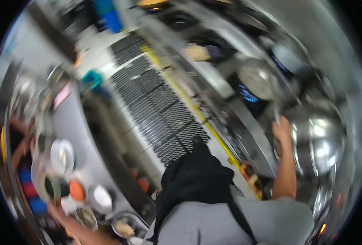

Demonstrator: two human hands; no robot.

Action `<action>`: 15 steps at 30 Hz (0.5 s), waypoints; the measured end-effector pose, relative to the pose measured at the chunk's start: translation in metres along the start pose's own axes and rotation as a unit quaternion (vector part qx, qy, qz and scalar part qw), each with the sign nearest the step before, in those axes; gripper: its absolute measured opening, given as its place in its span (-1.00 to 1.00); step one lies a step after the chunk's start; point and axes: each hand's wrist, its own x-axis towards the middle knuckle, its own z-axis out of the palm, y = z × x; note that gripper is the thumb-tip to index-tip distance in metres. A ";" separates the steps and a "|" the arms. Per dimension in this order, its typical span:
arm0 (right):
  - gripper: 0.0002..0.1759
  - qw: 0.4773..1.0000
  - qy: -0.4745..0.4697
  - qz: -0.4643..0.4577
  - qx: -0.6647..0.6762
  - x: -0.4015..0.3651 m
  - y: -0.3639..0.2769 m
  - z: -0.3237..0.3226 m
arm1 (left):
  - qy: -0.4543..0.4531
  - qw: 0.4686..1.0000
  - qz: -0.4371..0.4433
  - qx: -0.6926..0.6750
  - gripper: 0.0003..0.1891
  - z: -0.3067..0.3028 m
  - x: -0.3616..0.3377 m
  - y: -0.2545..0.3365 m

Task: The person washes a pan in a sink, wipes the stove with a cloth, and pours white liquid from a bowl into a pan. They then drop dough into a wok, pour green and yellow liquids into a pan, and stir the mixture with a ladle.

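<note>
the right hand has its fingers wrapped around the handle of a frying pan, a grip that likely keeps them clear of the blue burner flame; the pan's round body lies just beyond the fingers. over the steel counter, the left hand is near a green container, its fingers too blurred to tell whether they hold anything.
</note>
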 end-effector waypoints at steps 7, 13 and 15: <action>-0.78 0.989 0.127 -0.068 -0.033 0.002 0.059 0.057 | -0.124 0.981 -0.007 0.150 -0.85 0.110 0.001 0.061; -0.86 0.791 -0.150 0.232 0.547 0.002 0.026 0.000 | -0.401 0.901 0.054 0.158 -0.78 0.332 -0.137 0.071; -0.87 0.742 -0.165 0.250 0.600 0.005 0.037 -0.006 | -0.408 0.896 0.066 0.161 -0.79 0.412 -0.216 0.072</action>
